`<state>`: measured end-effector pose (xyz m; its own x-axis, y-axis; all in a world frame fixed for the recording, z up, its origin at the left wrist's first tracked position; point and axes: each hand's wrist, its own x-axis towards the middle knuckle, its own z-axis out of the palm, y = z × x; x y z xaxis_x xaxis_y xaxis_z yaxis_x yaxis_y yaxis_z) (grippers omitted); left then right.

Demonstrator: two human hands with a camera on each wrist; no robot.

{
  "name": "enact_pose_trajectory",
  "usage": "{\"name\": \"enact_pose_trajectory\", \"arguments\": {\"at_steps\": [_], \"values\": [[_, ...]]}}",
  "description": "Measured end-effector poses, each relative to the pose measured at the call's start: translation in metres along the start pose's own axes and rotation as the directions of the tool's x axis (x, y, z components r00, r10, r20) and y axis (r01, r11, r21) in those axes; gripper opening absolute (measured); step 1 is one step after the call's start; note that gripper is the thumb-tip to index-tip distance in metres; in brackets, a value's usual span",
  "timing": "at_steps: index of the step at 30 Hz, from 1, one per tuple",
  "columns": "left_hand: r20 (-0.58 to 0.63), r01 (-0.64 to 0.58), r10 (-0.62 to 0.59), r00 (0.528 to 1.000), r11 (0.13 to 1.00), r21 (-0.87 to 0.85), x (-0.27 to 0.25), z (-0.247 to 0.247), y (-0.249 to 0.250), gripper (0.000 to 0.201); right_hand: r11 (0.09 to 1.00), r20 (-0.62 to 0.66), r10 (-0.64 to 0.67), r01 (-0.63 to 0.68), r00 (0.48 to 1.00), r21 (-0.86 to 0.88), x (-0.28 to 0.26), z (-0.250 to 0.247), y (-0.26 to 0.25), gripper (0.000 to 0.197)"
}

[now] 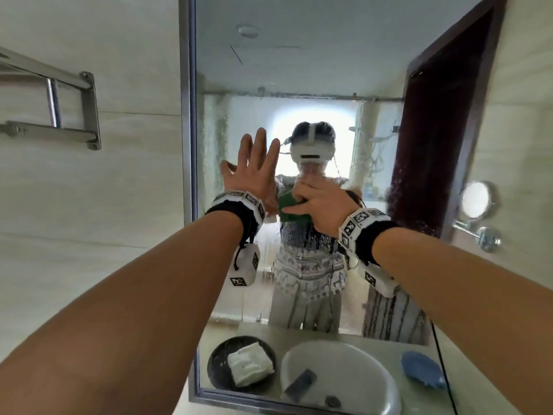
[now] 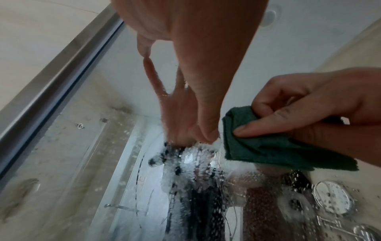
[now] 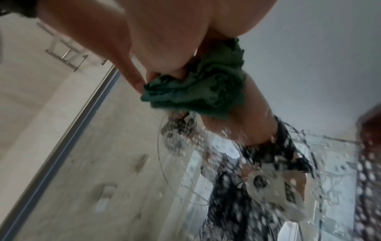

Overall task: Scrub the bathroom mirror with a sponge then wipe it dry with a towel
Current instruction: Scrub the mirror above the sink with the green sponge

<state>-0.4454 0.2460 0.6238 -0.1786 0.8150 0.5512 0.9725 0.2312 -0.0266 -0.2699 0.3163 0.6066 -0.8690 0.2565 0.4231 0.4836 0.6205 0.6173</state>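
Note:
The wall mirror (image 1: 299,70) fills the middle of the head view; its lower half is wet with streaks and soapy droplets (image 2: 191,164). My left hand (image 1: 254,166) lies flat on the glass with straight, spread fingers (image 2: 195,65), holding nothing. Just to its right, my right hand (image 1: 320,202) grips a folded dark green sponge pad (image 1: 288,211) and holds it against the glass. The thumb pinches the green pad (image 2: 268,146) from the left side. In the right wrist view the green pad (image 3: 206,91) is bunched under my palm (image 3: 164,40).
A steel towel rack (image 1: 59,109) hangs on the tiled wall to the left. A round shaving mirror (image 1: 475,200) juts out on the right wall. Reflected low in the glass are a folded white towel (image 1: 250,365) on a dark plate, the basin (image 1: 359,369) and a blue object (image 1: 420,369).

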Motion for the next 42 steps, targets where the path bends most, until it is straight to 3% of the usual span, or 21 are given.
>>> {"name": "enact_pose_trajectory", "arguments": {"at_steps": [3, 6, 8, 10, 13, 16, 19, 21, 23, 26, 29, 32, 38, 40, 42], "values": [[-0.023, -0.069, 0.069, 0.997, 0.998, 0.007, -0.007, -0.002, -0.017, 0.122, 1.000, 0.140, 0.001, 0.003, 0.990, -0.027, 0.005, -0.021, -0.002, 0.063], [-0.089, -0.109, 0.115, 0.989, 0.991, 0.073, -0.013, -0.010, -0.050, 0.119, 0.985, 0.095, 0.170, -0.169, 0.981, -0.021, 0.008, -0.033, -0.001, 0.063], [-0.125, -0.087, 0.102, 0.987, 0.989, 0.120, -0.014, -0.018, -0.076, 0.123, 0.916, 0.022, 0.391, -0.391, 0.920, 0.092, 0.011, -0.037, -0.001, 0.066], [-0.122, -0.048, 0.068, 0.990, 0.986, 0.162, -0.011, -0.025, -0.102, 0.128, 0.826, -0.018, 0.544, -0.532, 0.839, 0.188, 0.021, -0.042, 0.000, 0.074], [-0.114, -0.004, 0.027, 0.993, 0.980, 0.198, -0.006, -0.027, -0.130, 0.142, 0.722, -0.059, 0.670, -0.631, 0.740, 0.283, 0.040, -0.052, 0.011, 0.087], [-0.170, 0.002, 0.031, 0.985, 0.981, 0.195, 0.000, -0.019, -0.148, 0.152, 0.612, -0.089, 0.775, -0.707, 0.626, 0.355, 0.056, -0.067, 0.023, 0.085], [-0.175, -0.020, 0.051, 0.983, 0.984, 0.176, 0.006, -0.010, -0.161, 0.158, 0.590, -0.153, 0.802, -0.727, 0.577, 0.352, 0.072, -0.080, 0.026, 0.081], [-0.177, -0.052, 0.079, 0.981, 0.987, 0.153, 0.009, -0.006, -0.162, 0.159, 0.624, -0.141, 0.778, -0.724, 0.613, 0.295, 0.079, -0.080, 0.020, 0.081], [-0.186, -0.088, 0.111, 0.976, 0.988, 0.129, 0.011, -0.004, -0.161, 0.159, 0.700, -0.134, 0.712, -0.683, 0.689, 0.210, 0.083, -0.071, 0.009, 0.079], [-0.182, -0.123, 0.139, 0.974, 0.988, 0.097, 0.008, -0.005, -0.164, 0.157, 0.833, -0.156, 0.552, -0.535, 0.819, 0.142, 0.086, -0.045, -0.020, 0.074], [-0.143, -0.141, 0.150, 0.978, 0.987, 0.070, 0.007, -0.007, -0.167, 0.157, 0.911, -0.140, 0.410, -0.396, 0.901, 0.119, 0.082, -0.023, -0.044, 0.067], [-0.100, -0.158, 0.165, 0.981, 0.984, 0.081, 0.006, -0.010, -0.171, 0.160, 0.975, -0.046, 0.220, -0.217, 0.974, 0.055, 0.075, -0.010, -0.065, 0.069], [-0.079, -0.198, 0.200, 0.977, 0.980, 0.029, 0.007, -0.009, -0.179, 0.165, 0.999, -0.084, 0.044, -0.044, 0.995, 0.004, 0.069, -0.008, -0.060, 0.060], [-0.083, -0.201, 0.201, 0.976, 0.980, 0.010, 0.009, -0.008, -0.181, 0.166, 0.991, -0.112, 0.127, -0.120, 0.986, 0.062, 0.069, -0.010, -0.056, 0.056], [-0.077, -0.200, 0.199, 0.977, 0.980, -0.006, 0.009, -0.008, -0.182, 0.167, 0.933, -0.204, 0.342, -0.305, 0.917, 0.190, 0.073, -0.016, -0.052, 0.053]]}}
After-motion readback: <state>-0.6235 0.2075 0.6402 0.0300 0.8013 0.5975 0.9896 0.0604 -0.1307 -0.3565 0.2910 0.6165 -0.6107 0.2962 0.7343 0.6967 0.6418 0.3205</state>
